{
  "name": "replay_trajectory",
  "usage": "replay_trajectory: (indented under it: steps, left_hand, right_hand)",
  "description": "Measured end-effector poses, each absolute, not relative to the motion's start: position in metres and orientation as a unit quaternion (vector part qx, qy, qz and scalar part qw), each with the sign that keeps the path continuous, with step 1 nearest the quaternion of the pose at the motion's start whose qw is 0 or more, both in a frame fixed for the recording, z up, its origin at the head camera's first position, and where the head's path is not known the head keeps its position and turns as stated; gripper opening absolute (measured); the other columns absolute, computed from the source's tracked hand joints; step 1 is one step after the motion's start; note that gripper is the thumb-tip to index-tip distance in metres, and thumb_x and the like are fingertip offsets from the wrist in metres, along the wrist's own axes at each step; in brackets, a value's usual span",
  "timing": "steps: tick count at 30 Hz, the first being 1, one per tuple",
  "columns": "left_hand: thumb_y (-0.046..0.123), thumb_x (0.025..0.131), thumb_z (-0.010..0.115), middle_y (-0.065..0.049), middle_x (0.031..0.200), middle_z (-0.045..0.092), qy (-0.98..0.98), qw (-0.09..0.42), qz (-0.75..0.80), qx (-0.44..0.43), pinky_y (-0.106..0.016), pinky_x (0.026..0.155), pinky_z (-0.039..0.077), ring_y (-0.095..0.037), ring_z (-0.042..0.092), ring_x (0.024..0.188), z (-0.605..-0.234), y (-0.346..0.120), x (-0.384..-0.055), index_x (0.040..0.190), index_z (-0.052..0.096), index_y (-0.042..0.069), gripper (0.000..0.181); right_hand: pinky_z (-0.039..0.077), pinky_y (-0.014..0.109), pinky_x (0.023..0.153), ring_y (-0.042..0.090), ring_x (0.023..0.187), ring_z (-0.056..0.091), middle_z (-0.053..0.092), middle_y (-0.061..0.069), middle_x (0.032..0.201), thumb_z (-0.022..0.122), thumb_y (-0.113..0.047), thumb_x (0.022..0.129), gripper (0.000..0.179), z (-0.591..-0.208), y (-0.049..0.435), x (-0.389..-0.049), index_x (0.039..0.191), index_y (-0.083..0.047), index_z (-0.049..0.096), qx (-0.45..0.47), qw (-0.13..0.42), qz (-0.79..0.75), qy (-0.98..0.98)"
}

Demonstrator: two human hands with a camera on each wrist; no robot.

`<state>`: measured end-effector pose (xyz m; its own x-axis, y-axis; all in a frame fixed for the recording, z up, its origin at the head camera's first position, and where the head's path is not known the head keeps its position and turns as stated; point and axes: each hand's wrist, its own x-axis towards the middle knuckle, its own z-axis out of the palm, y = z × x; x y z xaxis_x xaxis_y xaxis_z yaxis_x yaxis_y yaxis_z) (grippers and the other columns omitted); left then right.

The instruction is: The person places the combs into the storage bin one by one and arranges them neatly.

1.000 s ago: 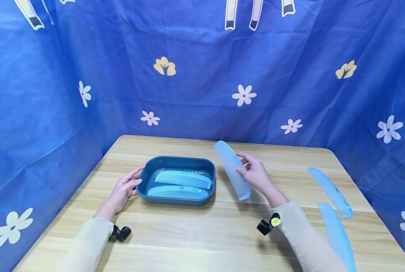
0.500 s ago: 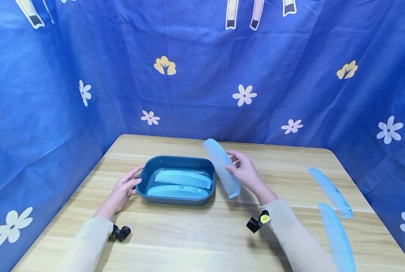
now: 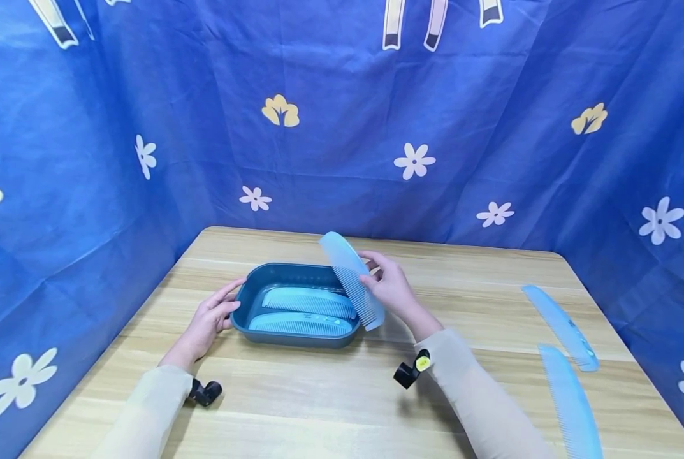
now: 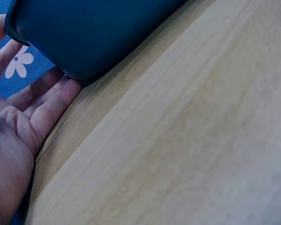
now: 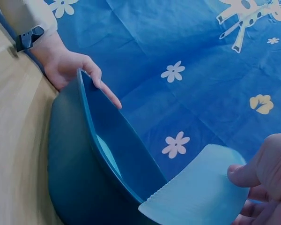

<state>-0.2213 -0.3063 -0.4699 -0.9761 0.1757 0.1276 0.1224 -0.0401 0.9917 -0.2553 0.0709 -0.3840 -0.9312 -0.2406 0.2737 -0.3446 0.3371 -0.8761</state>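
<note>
My left hand [image 3: 206, 322] rests against the left end of a dark teal plastic bin [image 3: 296, 340], its extended fingers touching the rim and outer wall. In the bin, two light blue combs lie side by side: a rear comb [image 3: 307, 299] and a front comb [image 3: 298, 324]. My right hand [image 3: 392, 288] pinches another light blue comb [image 3: 347, 271] between thumb and fingers. This comb hangs tilted over the bin's right end, teeth facing left and down. In the right wrist view, the held comb [image 5: 196, 187] overlaps the rim; I cannot tell whether they touch.
Two more light blue combs lie on the wooden table [image 3: 296, 408] at the right: one farther back [image 3: 561, 328], one nearer [image 3: 571, 401]. A blue patterned curtain [image 3: 342, 127] stands behind the table and along both sides.
My right hand has carried the held comb leftward, from beside the bin to over its right end. My left hand, the bin and the other combs stay in place.
</note>
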Motion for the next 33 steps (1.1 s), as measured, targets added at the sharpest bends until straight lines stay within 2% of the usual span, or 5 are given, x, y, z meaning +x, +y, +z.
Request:
replay_trajectory:
  steps: [8, 20, 27, 33]
  left_hand:
    - [0.011, 0.096, 0.047, -0.011, 0.119, 0.053, 0.697, 0.018, 0.709, 0.104, -0.029, 0.07, 0.054, -0.016, 0.063, 0.092, -0.471, -0.307, -0.218, 0.145, 0.031, 0.007, 0.051]
    - [0.012, 0.096, 0.047, -0.014, 0.12, 0.051, 0.702, 0.019, 0.703, 0.108, -0.027, 0.067, 0.054, -0.016, 0.063, 0.091, -0.468, -0.308, -0.22, 0.145, 0.032, 0.008, 0.051]
    - [0.012, 0.097, 0.047, -0.017, 0.122, 0.049, 0.702, 0.019, 0.704, 0.107, -0.028, 0.07, 0.054, -0.017, 0.063, 0.093, -0.468, -0.308, -0.22, 0.145, 0.032, 0.009, 0.051]
    - [0.013, 0.096, 0.049, -0.019, 0.123, 0.046, 0.701, 0.02, 0.705, 0.107, -0.029, 0.071, 0.054, -0.017, 0.062, 0.093, -0.468, -0.306, -0.22, 0.145, 0.032, 0.009, 0.052]
  right_hand:
    - [0.045, 0.028, 0.059, 0.021, 0.066, 0.051, 0.057, 0.011, 0.094, 0.063, 0.003, 0.084, 0.041, -0.386, 0.055, -0.252, 0.123, -0.01, 0.059, 0.177, 0.058, 0.583, -0.791]
    - [0.046, 0.028, 0.06, 0.021, 0.069, 0.051, 0.057, 0.01, 0.097, 0.062, 0.001, 0.086, 0.042, -0.384, 0.036, -0.257, 0.126, -0.012, 0.058, 0.19, 0.063, 0.593, -0.78]
    - [0.048, 0.026, 0.06, 0.018, 0.073, 0.052, 0.056, 0.007, 0.099, 0.06, 0.0, 0.088, 0.043, -0.388, 0.026, -0.262, 0.128, -0.015, 0.056, 0.217, 0.034, 0.579, -0.785]
    - [0.048, 0.026, 0.062, 0.017, 0.076, 0.051, 0.056, 0.005, 0.103, 0.061, -0.003, 0.089, 0.043, -0.394, 0.021, -0.261, 0.13, -0.013, 0.055, 0.273, 0.021, 0.519, -0.81]
